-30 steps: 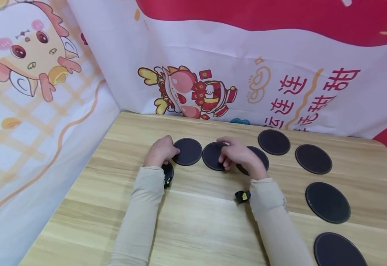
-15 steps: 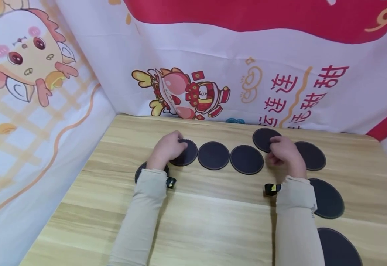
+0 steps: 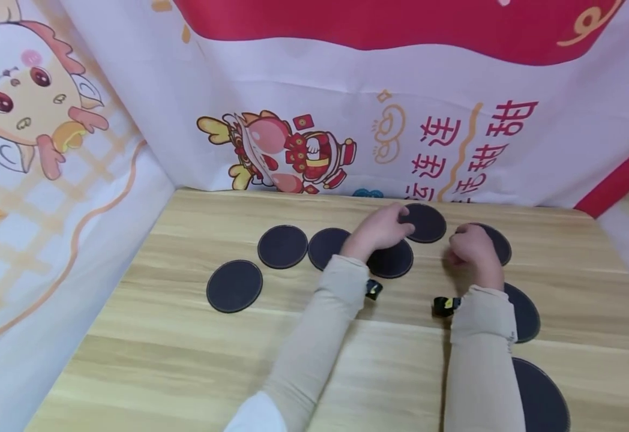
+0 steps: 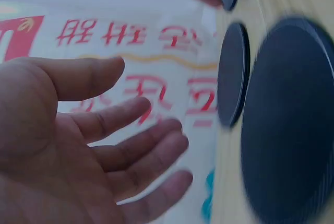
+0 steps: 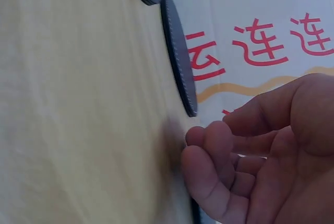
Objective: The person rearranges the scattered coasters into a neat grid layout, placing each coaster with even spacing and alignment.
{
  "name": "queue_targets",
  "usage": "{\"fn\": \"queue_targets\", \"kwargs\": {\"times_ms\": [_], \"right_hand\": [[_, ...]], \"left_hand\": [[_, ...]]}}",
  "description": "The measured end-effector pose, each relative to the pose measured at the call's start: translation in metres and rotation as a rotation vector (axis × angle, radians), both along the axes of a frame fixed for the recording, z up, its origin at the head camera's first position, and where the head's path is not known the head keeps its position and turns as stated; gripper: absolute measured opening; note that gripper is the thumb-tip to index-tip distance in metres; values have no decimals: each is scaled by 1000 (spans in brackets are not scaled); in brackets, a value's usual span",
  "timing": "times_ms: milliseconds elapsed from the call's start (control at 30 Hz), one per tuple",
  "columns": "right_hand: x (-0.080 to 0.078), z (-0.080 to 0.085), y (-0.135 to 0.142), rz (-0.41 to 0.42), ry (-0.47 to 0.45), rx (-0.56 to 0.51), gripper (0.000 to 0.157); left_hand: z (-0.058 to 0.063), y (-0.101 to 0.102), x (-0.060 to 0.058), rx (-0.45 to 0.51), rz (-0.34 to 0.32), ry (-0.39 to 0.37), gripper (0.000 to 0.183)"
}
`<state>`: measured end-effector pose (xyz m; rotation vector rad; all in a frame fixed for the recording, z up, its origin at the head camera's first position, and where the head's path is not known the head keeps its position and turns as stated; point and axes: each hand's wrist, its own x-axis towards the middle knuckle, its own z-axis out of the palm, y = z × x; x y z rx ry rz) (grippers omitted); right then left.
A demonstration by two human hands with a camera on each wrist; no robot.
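Is seemingly spacing round black leather-like discs (image 3: pixel 428 223) near far edge of pale wooden surface (image 3: pixel 185 336), with left hand (image 3: pixel 382 228) wide, right hand (image 3: pixel 473 246) curled, its grip unclear, probably needing nudging next.

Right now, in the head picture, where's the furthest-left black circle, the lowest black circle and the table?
Furthest-left black circle (image 3: pixel 234 286), head view: middle of its top.
Lowest black circle (image 3: pixel 544 398), head view: its uncovered top.
Table (image 3: pixel 152 360), head view: bare wood, left side.

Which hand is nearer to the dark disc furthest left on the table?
Left. The left hand is to the right of the leftmost disc, farther toward the backdrop; the right hand is on that same side but farther away.
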<state>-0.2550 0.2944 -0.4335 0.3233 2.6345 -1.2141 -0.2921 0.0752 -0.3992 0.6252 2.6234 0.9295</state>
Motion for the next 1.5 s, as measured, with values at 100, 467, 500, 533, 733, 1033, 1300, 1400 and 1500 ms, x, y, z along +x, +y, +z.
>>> {"fn": "queue_targets", "kwargs": {"times_ms": [100, 467, 500, 533, 733, 1033, 1300, 1400, 1500], "right_hand": [[2, -5, -9, -18, -31, -59, 45], [6, -10, -24, -89, -29, -137, 44], [6, -10, -24, -89, -33, -143, 52], [6, -9, -24, -92, -39, -149, 58], [10, -5, -21, -134, -30, -202, 62], [20, 5, -4, -262, 54, -354, 25], [37, 11, 15, -276, 96, -552, 42], [45, 10, 21, -231, 53, -568, 50], [53, 8, 22, -195, 9, -552, 52]], "left_hand": [[-8, 18, -3, -70, -4, -32, 49], [-18, 22, -2, -254, 72, -88, 63], [-18, 23, -1, -245, 76, -91, 63], [-17, 24, -1, -235, 78, -92, 63], [-17, 24, -2, -48, 48, -139, 64], [-17, 36, 2, 170, 122, -36, 56], [-27, 45, 15, 617, 214, -235, 44], [-31, 42, 21, 665, 179, -333, 56], [-36, 36, 27, 490, 111, -273, 59]]}}
